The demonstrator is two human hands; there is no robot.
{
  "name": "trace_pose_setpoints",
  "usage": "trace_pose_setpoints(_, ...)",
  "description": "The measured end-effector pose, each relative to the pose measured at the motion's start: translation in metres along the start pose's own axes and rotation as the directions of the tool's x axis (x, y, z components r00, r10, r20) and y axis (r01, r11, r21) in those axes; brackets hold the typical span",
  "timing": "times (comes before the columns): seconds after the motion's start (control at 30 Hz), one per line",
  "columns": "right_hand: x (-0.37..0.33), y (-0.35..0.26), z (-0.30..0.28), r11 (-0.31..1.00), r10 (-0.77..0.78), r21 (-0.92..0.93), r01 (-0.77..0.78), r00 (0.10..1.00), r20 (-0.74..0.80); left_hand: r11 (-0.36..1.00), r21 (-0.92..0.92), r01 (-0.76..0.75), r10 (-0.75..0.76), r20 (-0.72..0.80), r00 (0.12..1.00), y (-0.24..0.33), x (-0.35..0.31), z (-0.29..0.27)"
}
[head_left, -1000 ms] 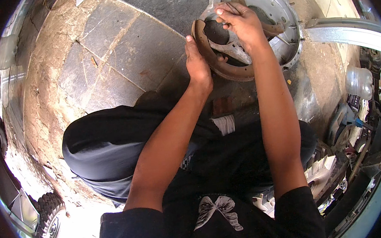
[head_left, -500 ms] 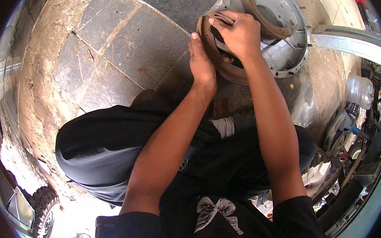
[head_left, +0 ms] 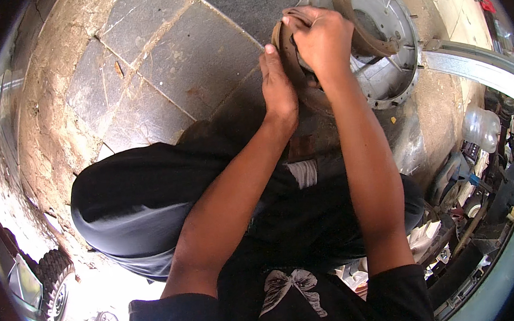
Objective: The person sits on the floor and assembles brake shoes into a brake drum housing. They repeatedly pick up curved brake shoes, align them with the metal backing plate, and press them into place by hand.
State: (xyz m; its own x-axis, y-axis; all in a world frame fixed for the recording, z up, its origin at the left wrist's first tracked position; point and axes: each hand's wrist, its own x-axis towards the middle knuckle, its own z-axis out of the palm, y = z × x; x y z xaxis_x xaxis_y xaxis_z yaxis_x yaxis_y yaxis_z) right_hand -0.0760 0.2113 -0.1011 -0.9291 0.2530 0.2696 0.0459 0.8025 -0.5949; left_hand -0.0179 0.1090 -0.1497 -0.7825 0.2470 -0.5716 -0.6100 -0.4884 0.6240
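A curved, rust-brown brake shoe [head_left: 285,50] is held tilted in front of me. My left hand [head_left: 278,93] is closed on its outer left side, with the thumb pointing up along it; most of its other fingers are hidden behind the shoe. Pinched in my right hand [head_left: 326,43] is a folded brown piece [head_left: 298,15] that looks like sandpaper, at the shoe's upper end. Just beyond, a second brake shoe [head_left: 375,46] rests in a round grey metal housing [head_left: 414,69] with studs round its rim.
Dark stone tiles [head_left: 196,63] with pale joints cover the floor at left. A metal rail [head_left: 477,69] runs off to the right. Below it stand a clear plastic bottle [head_left: 481,128] and cluttered parts. A toothed wheel [head_left: 61,299] is at lower left.
My right hand and the folded piece have shifted slightly up and right along the shoe. The shoe and my left hand have moved a little to the right. The view has shifted slightly.
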Motion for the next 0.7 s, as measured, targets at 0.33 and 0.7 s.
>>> trace_pose_setpoints(0.33, -0.004, -0.005, -0.002, 0.998, 0.033, -0.063, -0.031, 0.999, 0.032, 0.996, -0.081, -0.024, 0.021, -0.035, 0.999, 0.001, 0.0, 0.006)
trace_pose_setpoints(0.7, -0.002, -0.004, -0.016, 0.991, 0.037, -0.131, -0.021, 0.992, 0.124, 0.996, -0.075, -0.053, 0.048, -0.065, 0.997, 0.003, 0.0, 0.008)
